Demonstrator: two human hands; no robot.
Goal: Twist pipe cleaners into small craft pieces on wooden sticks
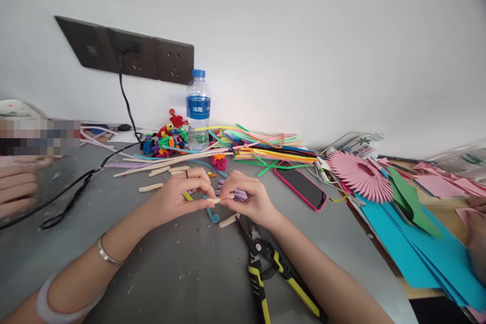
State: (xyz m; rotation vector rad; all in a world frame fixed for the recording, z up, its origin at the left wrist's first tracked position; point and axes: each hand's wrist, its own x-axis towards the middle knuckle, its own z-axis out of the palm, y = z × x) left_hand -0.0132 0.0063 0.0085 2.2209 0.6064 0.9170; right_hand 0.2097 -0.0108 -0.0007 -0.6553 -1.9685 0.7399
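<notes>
Between the fingertips of both hands is a short cream pipe-cleaner piece. My left hand pinches its left end, and my right hand pinches the other end. More cream pieces lie on the grey table beyond and beside my left hand. Another cream piece rests just below my right hand, by the tip of black and yellow pliers with spread handles. A blue curled piece lies below the fingertips. Purple pieces show partly behind my right hand.
A water bottle stands by the wall, beside colourful pipe-cleaner figures and a pipe-cleaner bundle. A phone lies right of my hands. Blue paper and a pink folded fan are farther right. Other people's hands show at both edges.
</notes>
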